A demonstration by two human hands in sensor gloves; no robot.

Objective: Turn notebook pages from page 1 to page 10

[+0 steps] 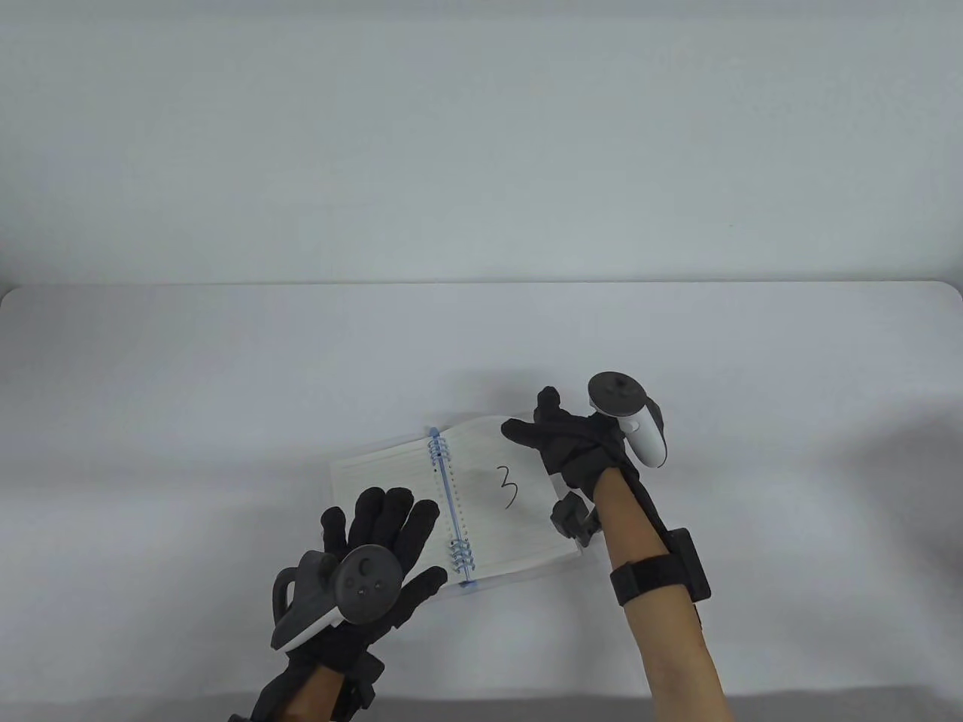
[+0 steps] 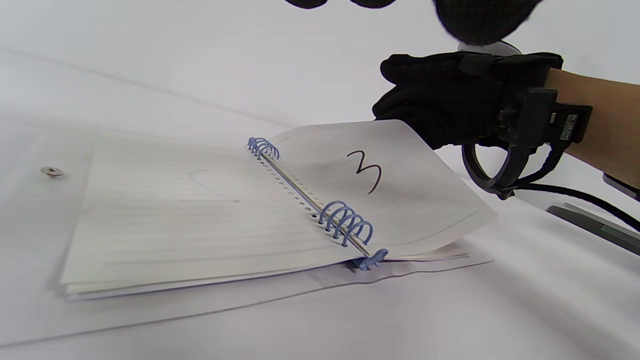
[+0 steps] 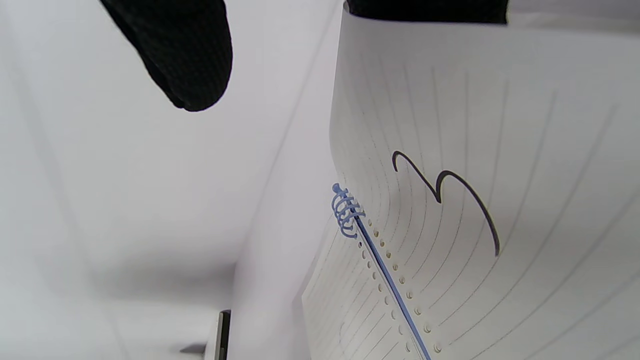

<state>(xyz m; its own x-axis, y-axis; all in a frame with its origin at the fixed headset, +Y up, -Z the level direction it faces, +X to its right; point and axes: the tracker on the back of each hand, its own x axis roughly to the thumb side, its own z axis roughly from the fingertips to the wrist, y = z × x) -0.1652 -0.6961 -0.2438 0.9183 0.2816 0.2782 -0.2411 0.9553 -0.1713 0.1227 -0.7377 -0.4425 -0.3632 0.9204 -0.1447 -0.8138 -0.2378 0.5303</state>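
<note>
White table [image 1: 226, 361] (pale wall [image 1: 481, 135] behind): spread left hand [image 1: 369, 556] on notebook [image 1: 391, 481], right hand [image 1: 572, 444] pinching page 3 [image 1: 519, 481].

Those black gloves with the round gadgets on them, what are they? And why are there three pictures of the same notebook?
They are a person's two hands in sensor gloves. The round gadget strapped on the back of each hand is a tracker; the fingers do not hold it.

One camera looks down at the white table. The other two sit on the wrists, so they see the same things from close up and tilted.

On the table lies an open notebook with blue rings. The left hand lies spread over its left side. The right hand grips the far corner of the page marked 3 and lifts it, so the page curves up off the pages beneath.
</note>
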